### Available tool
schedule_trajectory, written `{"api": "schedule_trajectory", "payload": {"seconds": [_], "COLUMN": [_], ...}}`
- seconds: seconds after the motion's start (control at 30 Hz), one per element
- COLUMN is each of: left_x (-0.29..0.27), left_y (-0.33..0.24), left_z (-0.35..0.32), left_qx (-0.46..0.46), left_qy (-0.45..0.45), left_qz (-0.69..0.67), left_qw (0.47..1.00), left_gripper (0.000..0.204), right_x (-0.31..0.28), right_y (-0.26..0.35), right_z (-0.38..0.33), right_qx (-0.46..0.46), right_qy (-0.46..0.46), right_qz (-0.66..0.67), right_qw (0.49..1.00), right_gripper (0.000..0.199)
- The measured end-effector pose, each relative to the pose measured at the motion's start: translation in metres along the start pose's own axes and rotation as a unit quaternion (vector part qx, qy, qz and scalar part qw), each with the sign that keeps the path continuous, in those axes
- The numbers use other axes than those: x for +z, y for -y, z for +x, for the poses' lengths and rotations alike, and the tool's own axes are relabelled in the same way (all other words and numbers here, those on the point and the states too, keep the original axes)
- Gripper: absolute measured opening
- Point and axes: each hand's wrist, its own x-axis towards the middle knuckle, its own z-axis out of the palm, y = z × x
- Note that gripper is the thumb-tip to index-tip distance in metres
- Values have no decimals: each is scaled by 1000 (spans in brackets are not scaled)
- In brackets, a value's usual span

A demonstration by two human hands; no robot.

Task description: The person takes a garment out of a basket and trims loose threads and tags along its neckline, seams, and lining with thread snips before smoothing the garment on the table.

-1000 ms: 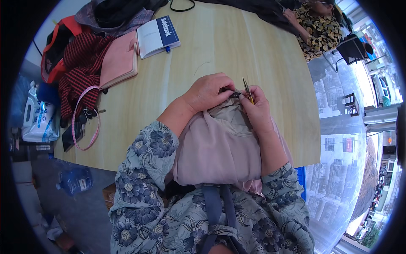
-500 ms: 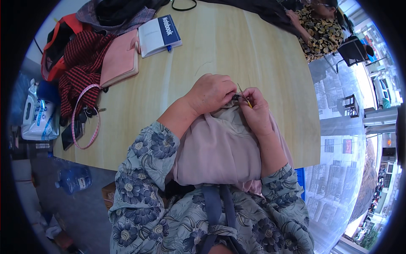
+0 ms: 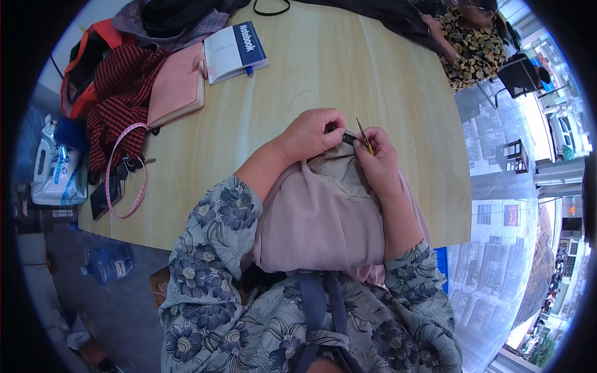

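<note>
A pale mauve garment (image 3: 323, 217) with a beige inner side lies bunched over my lap and the table edge. My left hand (image 3: 311, 132) is closed, pinching its upper edge by a small black label or strip (image 3: 349, 139). Beside it, my right hand (image 3: 380, 155) also grips that edge and holds a slim pointed metal tool (image 3: 364, 137) with a yellow handle. The tool's tip points up and away from the cloth. My fingers cover part of the handle, so its exact kind does not show.
Left on the wooden table (image 3: 286, 68) are a pink notebook (image 3: 177, 87), a blue-and-white notebook (image 3: 233, 53), red-and-black checked cloth (image 3: 121, 81), a pink measuring tape (image 3: 145, 180) and keys. A loose thread (image 3: 298, 98) lies ahead. Another person (image 3: 469, 46) sits at the far right with dark cloth.
My left hand has drawn slightly left, away from the right, uncovering more of the black strip. The pointed tool has turned more upright in my right hand.
</note>
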Motion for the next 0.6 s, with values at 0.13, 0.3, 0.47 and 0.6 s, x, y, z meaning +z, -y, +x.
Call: {"api": "schedule_trajectory", "payload": {"seconds": [0.13, 0.3, 0.47, 0.6], "left_x": [3, 0, 0, 0], "left_y": [0, 2, 5, 6], "left_z": [2, 2, 3, 4], "left_qx": [-32, -54, -20, -1], "left_qy": [-6, -24, -37, -48], "left_qz": [-85, -96, -61, -41], "left_qw": [996, 994, 997, 998], "left_gripper": [12, 13, 13, 14], "right_x": [-2, -6, -17, -18], "right_y": [0, 24, 44, 58], "right_z": [1, -8, -13, -14], "right_qx": [10, 12, -109, -70], "right_qy": [-12, -5, -4, -1], "right_qz": [-13, -62, -317, -317], "right_qw": [1000, 998, 942, 946], "right_gripper": [13, 21, 30, 30]}}
